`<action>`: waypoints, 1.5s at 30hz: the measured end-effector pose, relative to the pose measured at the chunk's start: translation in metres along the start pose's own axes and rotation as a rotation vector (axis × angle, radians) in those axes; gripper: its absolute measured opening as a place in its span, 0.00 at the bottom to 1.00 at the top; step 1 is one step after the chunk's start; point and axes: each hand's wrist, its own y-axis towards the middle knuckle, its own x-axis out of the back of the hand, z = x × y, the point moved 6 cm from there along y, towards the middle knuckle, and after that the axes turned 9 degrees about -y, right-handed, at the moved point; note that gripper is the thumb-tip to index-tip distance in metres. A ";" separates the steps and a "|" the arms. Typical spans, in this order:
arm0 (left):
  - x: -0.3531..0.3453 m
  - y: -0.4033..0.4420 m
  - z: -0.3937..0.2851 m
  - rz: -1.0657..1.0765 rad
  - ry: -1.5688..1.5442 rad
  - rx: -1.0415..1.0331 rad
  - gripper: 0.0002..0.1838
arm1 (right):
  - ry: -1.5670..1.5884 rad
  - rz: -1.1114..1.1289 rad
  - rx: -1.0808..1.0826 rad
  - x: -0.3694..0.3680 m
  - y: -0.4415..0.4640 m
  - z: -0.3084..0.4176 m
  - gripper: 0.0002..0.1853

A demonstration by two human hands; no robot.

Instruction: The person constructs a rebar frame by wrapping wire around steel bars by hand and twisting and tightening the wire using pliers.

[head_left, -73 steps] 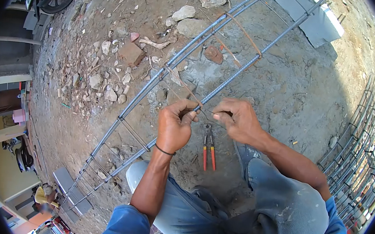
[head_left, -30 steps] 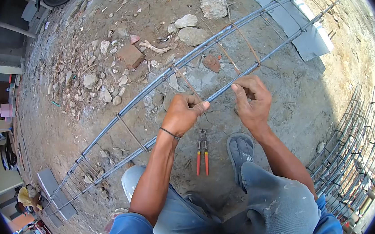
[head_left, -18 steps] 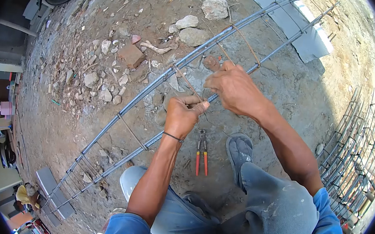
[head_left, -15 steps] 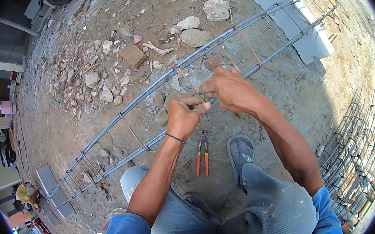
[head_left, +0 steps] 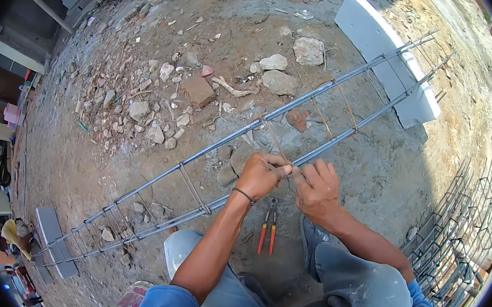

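A long cage of steel bars and thin square ties (head_left: 223, 141) runs diagonally across the view. At its near bar, where a rusty tie (head_left: 274, 138) meets it, my left hand (head_left: 261, 176) is closed in a pinch around the joint. Just to the right, my right hand (head_left: 316, 190) touches the same bar with its fingers curled together; whatever is between them is too small to make out. Pincers with red handles (head_left: 267, 229) lie on the ground below my hands, with their jaws toward the cage.
A pale block (head_left: 361, 31) supports the cage's far right end, and a grey block (head_left: 52, 232) its left end. Stones (head_left: 279, 82) and a brick piece (head_left: 199, 90) lie beyond. More cages (head_left: 458, 227) stand at right. A person (head_left: 17, 237) is at lower left.
My right hand has come down and back from above the near bar to beside my left hand. The view has turned, so the cage lies flatter and lower.
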 end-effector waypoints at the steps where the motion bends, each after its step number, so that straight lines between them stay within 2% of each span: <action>1: 0.001 0.000 -0.002 -0.003 -0.005 -0.023 0.06 | -0.013 -0.012 0.015 0.001 -0.001 0.004 0.10; 4: 0.003 -0.002 -0.004 -0.024 0.105 -0.047 0.09 | -0.126 0.002 0.020 0.004 -0.003 0.016 0.20; 7: 0.003 -0.004 -0.008 -0.012 0.074 -0.082 0.11 | -0.201 -0.006 -0.011 0.010 -0.001 0.025 0.21; 12: 0.001 0.003 -0.004 -0.020 0.141 -0.168 0.14 | -0.327 0.068 0.073 -0.008 -0.018 0.028 0.21; 17: 0.001 0.002 -0.005 -0.076 0.116 -0.108 0.16 | -0.385 0.114 0.122 -0.002 -0.011 0.032 0.21; 20: 0.001 0.005 -0.005 -0.074 0.145 -0.162 0.15 | -0.350 0.223 0.143 -0.001 -0.002 0.029 0.19; 22: 0.001 0.008 0.002 -0.071 0.106 -0.146 0.15 | -0.187 0.250 0.140 -0.001 0.002 0.021 0.15; 24: 0.002 0.004 -0.004 -0.064 0.104 -0.105 0.15 | 0.048 0.314 0.021 -0.005 0.005 0.004 0.12; 26: 0.001 0.006 -0.001 -0.033 0.106 -0.144 0.16 | 0.440 0.359 -0.378 -0.013 -0.001 -0.015 0.12; 27: 0.001 0.007 0.000 -0.033 0.097 -0.131 0.16 | 0.442 0.375 -0.380 -0.018 -0.002 -0.015 0.12; 28: 0.002 0.008 -0.001 -0.040 0.069 -0.101 0.15 | 0.727 0.388 -0.630 -0.026 -0.009 -0.021 0.11; 30: 0.001 0.004 -0.003 -0.065 0.058 -0.083 0.14 | 1.229 0.270 -1.099 -0.042 -0.027 -0.030 0.10; 32: 0.000 0.005 0.002 -0.060 0.036 -0.090 0.14 | 1.570 0.217 -1.266 -0.064 -0.043 -0.027 0.09; 34: 0.001 0.007 0.003 -0.055 0.022 -0.103 0.14 | 1.715 0.173 -1.322 -0.077 -0.053 -0.024 0.08; 37: 0.001 0.006 0.004 -0.054 0.019 -0.094 0.15 | 1.477 0.157 -1.131 -0.079 -0.053 -0.031 0.07; 40: 0.001 0.005 -0.001 -0.057 0.037 -0.111 0.15 | 0.853 0.053 -0.702 -0.046 -0.037 -0.026 0.07; 41: 0.001 0.004 -0.001 -0.061 0.028 -0.101 0.15 | 0.441 -0.029 -0.413 -0.025 -0.026 -0.014 0.08; 42: 0.001 0.004 -0.001 -0.064 0.019 -0.091 0.15 | 0.442 -0.024 -0.413 -0.024 -0.024 -0.014 0.08; 44: 0.001 0.005 -0.003 -0.061 0.040 -0.081 0.15 | 0.141 -0.062 -0.113 -0.016 -0.015 0.000 0.09; 45: 0.001 0.006 -0.002 -0.057 0.064 -0.071 0.15 | 0.146 -0.052 -0.117 -0.016 -0.013 -0.001 0.09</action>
